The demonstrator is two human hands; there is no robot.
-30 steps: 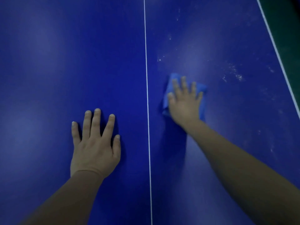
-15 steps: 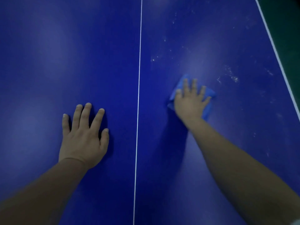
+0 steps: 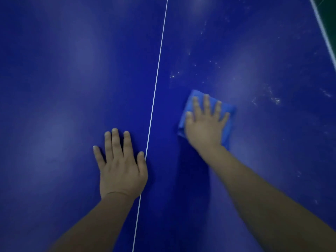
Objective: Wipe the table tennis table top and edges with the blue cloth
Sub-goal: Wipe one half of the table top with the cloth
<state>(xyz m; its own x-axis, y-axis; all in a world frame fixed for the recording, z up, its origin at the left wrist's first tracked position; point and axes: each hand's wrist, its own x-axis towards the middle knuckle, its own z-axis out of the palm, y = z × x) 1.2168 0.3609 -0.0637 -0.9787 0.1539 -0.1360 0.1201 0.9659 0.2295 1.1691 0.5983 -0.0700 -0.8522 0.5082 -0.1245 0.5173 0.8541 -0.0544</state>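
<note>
The dark blue table tennis table top (image 3: 72, 70) fills the view, split by a thin white centre line (image 3: 156, 77). My right hand (image 3: 205, 126) lies flat with fingers spread on the folded blue cloth (image 3: 190, 100), pressing it onto the right half of the table. The cloth shows around my fingertips and beside my wrist. My left hand (image 3: 121, 168) rests palm down on the left half, holding nothing, its thumb touching the centre line. White dust specks (image 3: 275, 100) lie to the right of the cloth, and more specks (image 3: 173, 75) lie beyond it.
The white side line (image 3: 322, 28) marks the table's right edge at the top right, with dark green floor (image 3: 330, 8) past it. Both forearms reach in from the bottom of the view.
My left hand has slid right until its thumb meets the centre line. My right hand has drawn the cloth slightly left and towards me, away from the dust patch on the right.
</note>
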